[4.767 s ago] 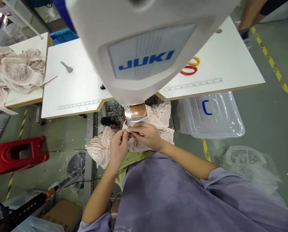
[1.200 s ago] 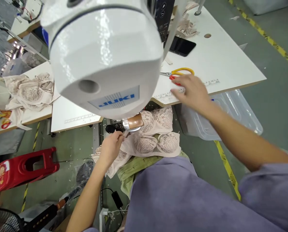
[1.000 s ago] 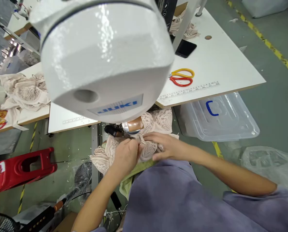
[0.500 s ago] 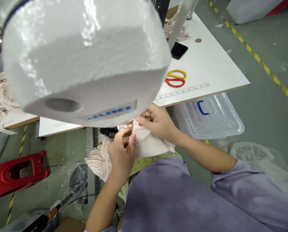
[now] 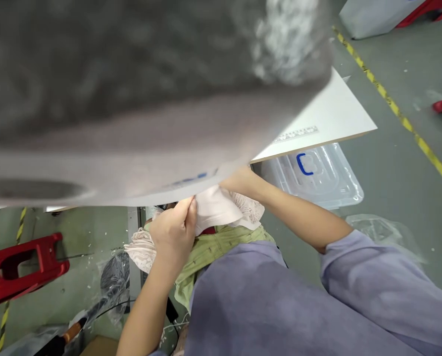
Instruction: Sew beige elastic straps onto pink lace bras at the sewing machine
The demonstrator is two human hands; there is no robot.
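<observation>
Pale pink fabric with a lace part (image 5: 218, 210) hangs just below the lower edge of a large white machine head (image 5: 161, 143). My left hand (image 5: 174, 225) pinches the left edge of this fabric between thumb and fingers. The wrist and back of my right hand (image 5: 243, 181) show at the fabric's upper right; its fingers are hidden behind the machine head. More folded lace (image 5: 142, 249) lies to the left of my left hand. Green cloth (image 5: 206, 252) covers the lap under the fabric.
A white table corner (image 5: 328, 111) with a clear ruler (image 5: 298, 133) juts out at the right. Below it is a clear lidded box (image 5: 322, 180) with a blue handle. A red stool (image 5: 50, 257) stands at the left, and a plastic bag (image 5: 384, 237) lies at the right.
The machine head now fills more of the view and covers the scissors, the phone and my right fingers. My left hand has shifted slightly left, and more lace shows at the fabric's right.
</observation>
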